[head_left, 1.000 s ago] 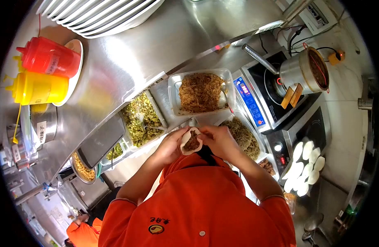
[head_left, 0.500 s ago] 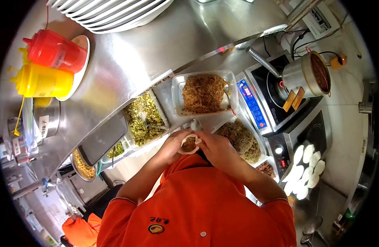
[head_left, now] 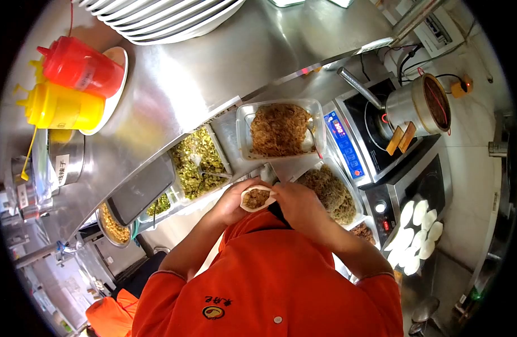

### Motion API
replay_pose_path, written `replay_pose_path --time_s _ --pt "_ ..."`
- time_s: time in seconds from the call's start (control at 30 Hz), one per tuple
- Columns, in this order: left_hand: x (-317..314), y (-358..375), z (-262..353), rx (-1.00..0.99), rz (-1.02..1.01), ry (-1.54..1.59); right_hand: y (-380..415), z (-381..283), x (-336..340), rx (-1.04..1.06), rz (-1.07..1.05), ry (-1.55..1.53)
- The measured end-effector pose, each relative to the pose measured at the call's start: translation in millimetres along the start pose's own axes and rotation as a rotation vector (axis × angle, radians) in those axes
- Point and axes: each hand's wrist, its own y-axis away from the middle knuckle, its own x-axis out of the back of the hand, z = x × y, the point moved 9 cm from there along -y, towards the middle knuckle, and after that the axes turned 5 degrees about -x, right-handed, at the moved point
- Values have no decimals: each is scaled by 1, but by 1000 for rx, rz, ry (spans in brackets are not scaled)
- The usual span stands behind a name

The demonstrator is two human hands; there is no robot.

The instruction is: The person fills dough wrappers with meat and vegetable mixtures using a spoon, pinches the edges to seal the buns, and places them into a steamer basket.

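A white folded bun (head_left: 257, 208) with brown minced filling (head_left: 255, 197) sits in front of my body, its opening facing up. My left hand (head_left: 234, 203) is wrapped round its left side. On the other side, my right hand (head_left: 299, 203) has its fingers at the bun's right edge; part of those fingers is hidden. Just beyond the hands is a clear tub (head_left: 243, 135) of brown shredded food (head_left: 279, 130), with a spoon in it. To the right of my right hand lies a tub of greenish-brown shredded food (head_left: 330, 194).
Chopped green vegetables (head_left: 198, 163) fill a container at left. A pot (head_left: 410, 106) rests on an induction cooker (head_left: 348, 147). White oval buns (head_left: 416, 236) lie at right. Squeeze bottles (head_left: 64, 105) and stacked plates (head_left: 174, 22) occupy the steel counter. Another person's orange clothing (head_left: 112, 312) shows lower left.
The bun's opening looks wider and more of the filling shows. My right hand has shifted slightly right and down. The left hand stays round the bun.
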Motion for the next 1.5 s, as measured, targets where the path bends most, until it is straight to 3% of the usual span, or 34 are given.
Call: replay_pose_path --time_s 0.07,0.13,0.17,0.3,0.37,0.43,0.53,0.67,0.77,0.8,0.87,0.93,1.0,1.1,1.17,1.33,1.43,1.5 --pt "9 -2 -6 -34 28 -67 4 -14 0 84 20 35" --pt "-7 8 4 -48 208 -135 -4 -11 -5 -174 -130 -95" --pt "-9 4 5 -71 85 -92 -8 -12 -2 -173 -133 -97" --pt "4 -1 4 -42 -59 -21 -5 -8 -1 -18 -82 11" --pt "18 -2 -5 -41 25 -49 0 -17 -5 83 -57 101" --pt "9 4 -2 -58 180 -104 -2 -25 -2 5 -24 -104" --pt "-10 4 8 -100 48 -60 -17 -14 -7 -99 -187 -57" --pt "15 0 6 -118 51 -128 -8 -14 -3 -13 -40 67" --pt "-1 5 5 -71 164 -115 -8 -23 -2 8 10 -48" --pt "-1 9 5 -32 235 -97 -14 -23 -1 -64 -65 -74" --pt "5 5 4 -57 177 -94 -15 -16 -5 -139 -135 -101" --pt "11 0 5 -90 123 -89 -16 -11 -4 -60 -76 49" --pt "8 0 10 -111 103 -134 -11 -16 -8 -46 -77 -17" --pt "-5 10 15 -115 226 -107 -19 -22 -7 -88 -141 -102" --pt "-1 8 16 -135 173 -117 -20 -15 -12 -144 -202 -123" --pt "14 0 10 -114 98 -148 -10 -26 -9 37 -73 -89" --pt "19 4 13 -139 255 -98 -21 -18 -8 -128 -87 -260" --pt "1 4 35 -332 76 -181 -28 -18 -5 -109 -108 -232"
